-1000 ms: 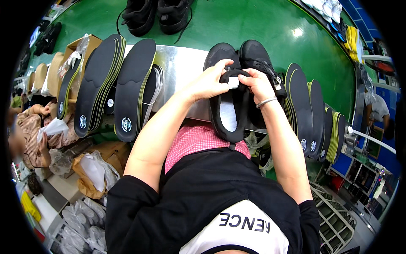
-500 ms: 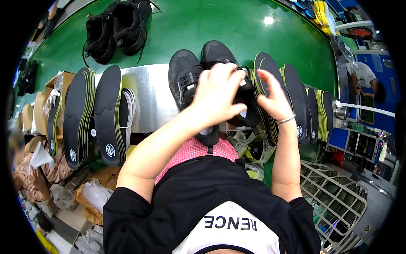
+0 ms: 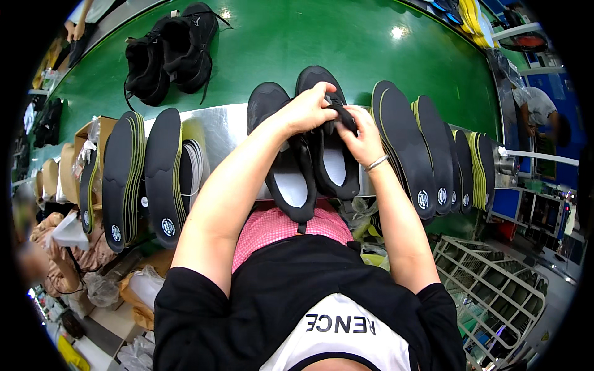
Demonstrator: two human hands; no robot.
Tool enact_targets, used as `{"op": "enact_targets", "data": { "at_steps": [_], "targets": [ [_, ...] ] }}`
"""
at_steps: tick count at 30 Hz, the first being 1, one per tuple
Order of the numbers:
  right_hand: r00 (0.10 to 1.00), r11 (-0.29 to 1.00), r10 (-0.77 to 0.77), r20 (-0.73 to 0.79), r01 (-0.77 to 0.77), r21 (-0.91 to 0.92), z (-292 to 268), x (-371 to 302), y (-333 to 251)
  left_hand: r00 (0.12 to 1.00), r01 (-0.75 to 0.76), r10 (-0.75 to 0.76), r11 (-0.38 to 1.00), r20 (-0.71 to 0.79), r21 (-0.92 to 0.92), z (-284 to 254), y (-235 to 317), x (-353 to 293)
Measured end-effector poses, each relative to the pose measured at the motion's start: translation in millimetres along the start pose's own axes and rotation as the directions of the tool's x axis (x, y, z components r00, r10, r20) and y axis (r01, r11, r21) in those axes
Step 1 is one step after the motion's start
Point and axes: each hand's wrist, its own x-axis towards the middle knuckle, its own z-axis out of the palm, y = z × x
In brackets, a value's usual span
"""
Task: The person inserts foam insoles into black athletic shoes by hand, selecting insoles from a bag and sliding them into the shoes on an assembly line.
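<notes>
A pair of black lace-up shoes lies side by side in front of me, toes pointing away. White lining shows inside the left shoe [image 3: 265,99] and the right shoe [image 3: 317,78]. My right hand [image 3: 364,136] is closed on the black tongue [image 3: 345,119] of the right shoe, thumb inside the opening. Over the lacing of that same shoe is my left hand [image 3: 307,111], its fingers bent in at the tongue's upper edge; its fingertips are partly hidden, but they look pinched. The left forearm crosses above the left shoe and covers its laces.
Black insoles with yellow-green edges stand in stacks to the left [image 3: 124,179] and right [image 3: 402,148]. Farther off on the green table [image 3: 278,37] sits another pair of black shoes [image 3: 179,52]. A white wire rack [image 3: 489,290] is at lower right. Other people work at both sides.
Both hands were apart above the shoes, fingers spread. Now they have come together at the right shoe's tongue, which is pulled up and the opening shows.
</notes>
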Motion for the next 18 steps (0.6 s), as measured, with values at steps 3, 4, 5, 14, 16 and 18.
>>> {"op": "enact_targets", "data": {
  "at_steps": [3, 4, 5, 14, 16, 18],
  "targets": [
    [0.965, 0.851, 0.260, 0.020, -0.239, 0.469, 8, -2, 7, 0.995, 0.082, -0.071, 0.983, 0.067, -0.167, -4, -12, 9],
    [0.944, 0.758, 0.323, 0.074, -0.304, 0.577, 9, -1, 9, 0.991, 0.115, -0.098, 0.971, 0.092, -0.211, -6, -13, 10],
    [0.923, 0.673, 0.362, 0.127, -0.353, 0.650, 10, -1, 10, 0.988, 0.131, -0.105, 0.953, 0.110, -0.273, -6, -16, 10],
    [0.854, 0.495, 0.471, 0.219, -0.462, 0.736, 3, -1, 12, 0.978, 0.148, -0.090, 0.935, 0.188, -0.323, -4, -20, 22],
    [0.857, 0.498, 0.467, 0.218, -0.458, 0.736, 3, 1, 11, 0.984, 0.111, -0.064, 0.952, 0.166, -0.286, -4, -22, 23],
    [0.872, 0.531, 0.443, 0.206, -0.441, 0.723, 2, 4, 8, 0.995, 0.035, -0.015, 0.977, 0.098, -0.208, -2, -22, 22]
  ]
}}
